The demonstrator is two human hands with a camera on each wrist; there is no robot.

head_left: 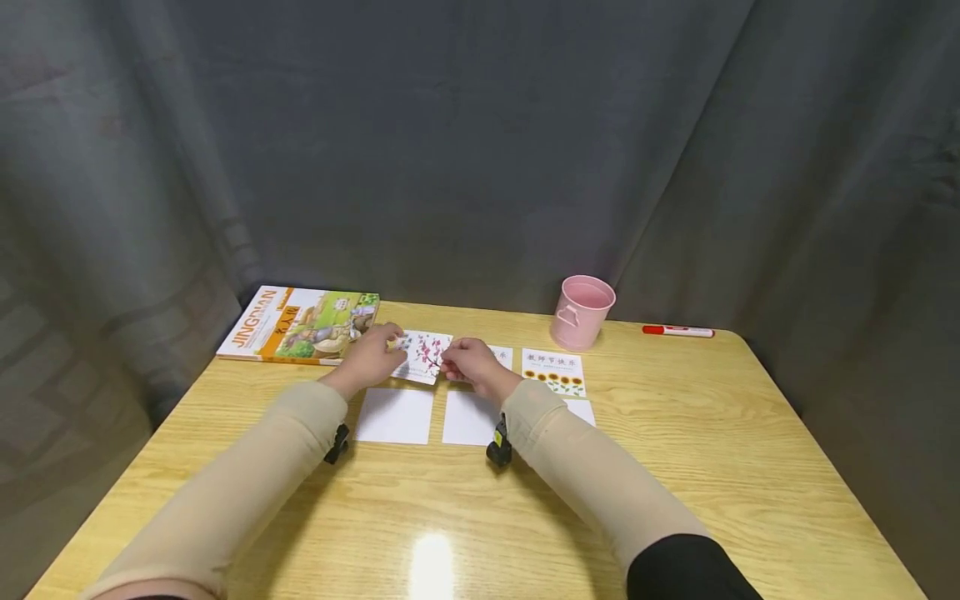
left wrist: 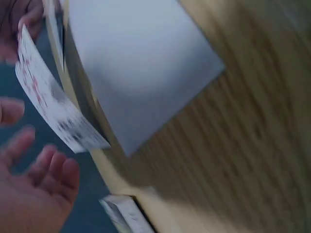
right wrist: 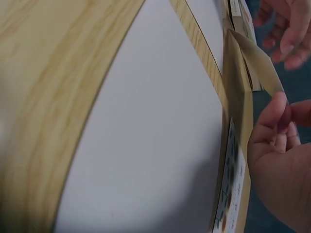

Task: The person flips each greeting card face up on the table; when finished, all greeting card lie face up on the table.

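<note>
A white card with pink blossoms on a branch (head_left: 427,357) is raised at a tilt above the back of the table. Its right edge is pinched between the thumb and fingers of my right hand (head_left: 478,365), as the right wrist view also shows. My left hand (head_left: 371,358) is beside the card's left end; in the left wrist view its loosely bent fingers (left wrist: 51,165) stand apart from the card (left wrist: 53,104). Blank white cards (head_left: 394,415) lie in a front row under my wrists. A sunflower card (head_left: 553,367) is right of my right hand, which partly covers another printed card (head_left: 502,354).
A magazine or book with a colourful cover (head_left: 300,325) lies at the back left, close to my left hand. At the back right stands a pink bucket (head_left: 581,321), with a red-capped marker (head_left: 678,331) farther right. Grey curtain (head_left: 480,167) hangs behind the wooden table (head_left: 675,450).
</note>
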